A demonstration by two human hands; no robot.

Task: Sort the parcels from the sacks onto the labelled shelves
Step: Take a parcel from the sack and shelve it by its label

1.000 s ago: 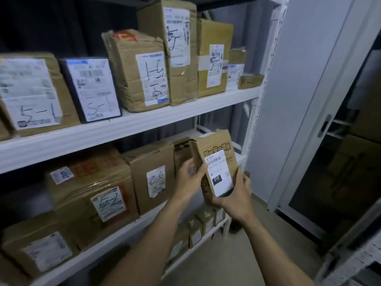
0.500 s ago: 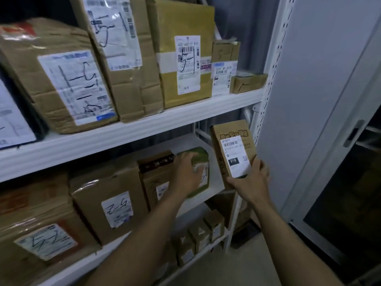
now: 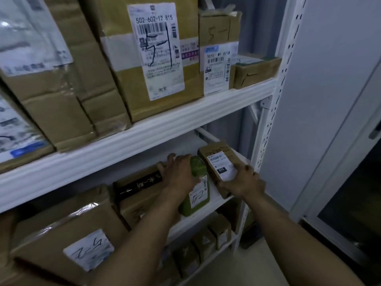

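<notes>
Bare left hand and bare right hand on bare, uncovered forearms

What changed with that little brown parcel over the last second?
The left hand let go of the small brown parcel and rests on the green parcel. The right hand alone carried it into the shelf, beside the green one. Other boxes stayed put.

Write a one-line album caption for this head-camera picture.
Right hand holds a small brown cardboard parcel at the white metal shelf, left hand resting on the green packet beside it.
</notes>
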